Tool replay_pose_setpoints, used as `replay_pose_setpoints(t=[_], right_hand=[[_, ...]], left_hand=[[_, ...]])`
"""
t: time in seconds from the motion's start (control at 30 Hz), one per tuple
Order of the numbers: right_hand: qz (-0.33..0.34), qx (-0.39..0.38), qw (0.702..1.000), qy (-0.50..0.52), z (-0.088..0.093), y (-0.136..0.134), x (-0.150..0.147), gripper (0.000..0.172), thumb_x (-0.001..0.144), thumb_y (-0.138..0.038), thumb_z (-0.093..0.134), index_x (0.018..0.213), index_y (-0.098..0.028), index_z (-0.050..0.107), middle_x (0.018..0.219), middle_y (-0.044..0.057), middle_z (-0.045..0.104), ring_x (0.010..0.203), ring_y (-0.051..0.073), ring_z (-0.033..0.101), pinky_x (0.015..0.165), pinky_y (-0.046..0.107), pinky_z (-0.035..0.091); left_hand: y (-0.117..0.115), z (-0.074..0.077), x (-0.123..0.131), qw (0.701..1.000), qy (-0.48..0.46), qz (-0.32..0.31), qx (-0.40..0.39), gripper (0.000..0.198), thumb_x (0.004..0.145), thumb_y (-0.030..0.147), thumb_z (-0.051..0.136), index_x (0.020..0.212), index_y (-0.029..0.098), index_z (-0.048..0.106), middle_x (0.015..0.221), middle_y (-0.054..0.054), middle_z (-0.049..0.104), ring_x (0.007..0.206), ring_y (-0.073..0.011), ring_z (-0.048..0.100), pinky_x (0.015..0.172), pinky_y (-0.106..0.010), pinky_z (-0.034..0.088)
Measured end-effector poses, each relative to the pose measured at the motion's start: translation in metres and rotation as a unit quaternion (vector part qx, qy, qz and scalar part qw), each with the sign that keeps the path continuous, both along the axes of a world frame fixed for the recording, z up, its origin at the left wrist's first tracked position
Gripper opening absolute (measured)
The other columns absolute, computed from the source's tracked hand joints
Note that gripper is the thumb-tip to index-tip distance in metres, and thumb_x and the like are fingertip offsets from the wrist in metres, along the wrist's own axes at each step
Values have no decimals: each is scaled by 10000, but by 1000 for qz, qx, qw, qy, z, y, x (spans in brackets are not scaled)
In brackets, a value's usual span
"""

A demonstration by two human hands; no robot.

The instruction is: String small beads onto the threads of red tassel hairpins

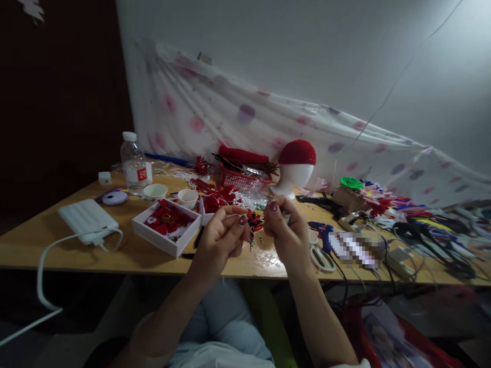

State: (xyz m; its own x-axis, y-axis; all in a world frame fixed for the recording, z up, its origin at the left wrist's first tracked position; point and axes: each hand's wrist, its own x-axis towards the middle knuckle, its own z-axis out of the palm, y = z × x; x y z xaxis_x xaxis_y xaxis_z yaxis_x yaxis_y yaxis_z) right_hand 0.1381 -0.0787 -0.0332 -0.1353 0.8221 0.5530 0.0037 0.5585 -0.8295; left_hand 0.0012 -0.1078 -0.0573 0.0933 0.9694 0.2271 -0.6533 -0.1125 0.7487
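My left hand (224, 232) is raised over the front of the table, its thumb and fingertips pinched together. At those fingertips is a small red and black ornament (254, 221) with beaded strands hanging from it. My right hand (286, 227) is closed beside it, thumb pressed against the bent fingers. Whatever the right fingers hold is too small or hidden to make out. Just left of my left hand stands a white box (167, 240) with red decorations inside. Scissors (322, 259) with pale handles lie to the right of my right wrist.
A power bank (89, 221) with a cable, a water bottle (135, 166) and paper cups (155, 191) are on the left. Behind my hands stand a red basket (245, 179) and a white foam head (294, 176) with a red cap. Blue glue gun (326, 235), cords and craft materials crowd the right.
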Motion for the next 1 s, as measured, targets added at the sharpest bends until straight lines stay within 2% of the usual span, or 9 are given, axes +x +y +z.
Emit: replay_pose_setpoints(t=[0.2,0.3,0.37,0.43,0.63,0.8,0.87,0.93,1.0], right_hand=[[59,-76,986,134,0,7,11,356,854,-499,691,772,-232,470,750,-50,522,439,38,268,377,199,196],[71,-115,979,150,-2,12,20,383,829,-516,713,777,-238,455,592,-97,399,387,32,176,346,196,156],[59,-126,976,166,-4,15,26,393,815,-520,726,787,-248,442,551,-115,299,378,42,154,326,193,130],[44,-121,974,184,-5,18,33,405,808,-520,735,781,-251,433,549,-117,259,377,48,151,312,186,120],[5,-93,970,224,-4,23,68,420,779,-502,777,748,-234,455,535,-118,246,374,43,154,297,150,134],[-24,-114,963,245,-14,25,102,440,730,-469,831,734,-222,467,511,-129,275,358,25,156,290,111,173],[-29,-121,961,246,-19,24,110,441,700,-455,857,733,-218,486,494,-131,304,349,21,161,282,108,180],[-32,-127,960,247,-23,24,114,448,671,-443,878,724,-215,497,477,-132,324,338,19,171,276,109,192],[-36,-130,959,250,-26,24,116,459,654,-445,889,716,-212,498,467,-133,330,332,17,180,273,107,205]], left_hand=[[1,-17,0,999,4,-24,-33,349,737,385,791,885,181,549,567,75,513,403,-17,258,385,-133,167],[3,-22,2,999,11,-19,-46,362,718,375,805,886,182,549,574,70,530,400,-18,267,383,-132,179],[4,-25,3,998,22,-18,-53,374,709,386,809,889,180,555,572,67,535,395,-19,270,380,-133,187],[5,-28,1,997,35,-18,-59,380,700,396,814,883,176,565,564,67,531,391,-18,268,379,-135,195],[1,-45,-24,993,52,29,-106,350,675,355,841,861,172,606,543,69,510,408,-24,309,396,-127,267],[-6,-57,-51,990,23,62,-121,276,670,275,854,834,172,657,543,63,505,423,-35,383,395,-128,345],[-9,-59,-57,991,13,58,-116,252,674,272,857,830,176,683,551,53,522,458,-50,451,455,-149,444],[-9,-62,-60,993,-5,55,-109,246,656,266,869,816,179,704,536,56,520,507,-68,509,599,-203,558],[-9,-64,-61,992,-43,65,-100,254,635,241,874,834,186,725,533,65,528,553,-81,554,758,-272,605]])
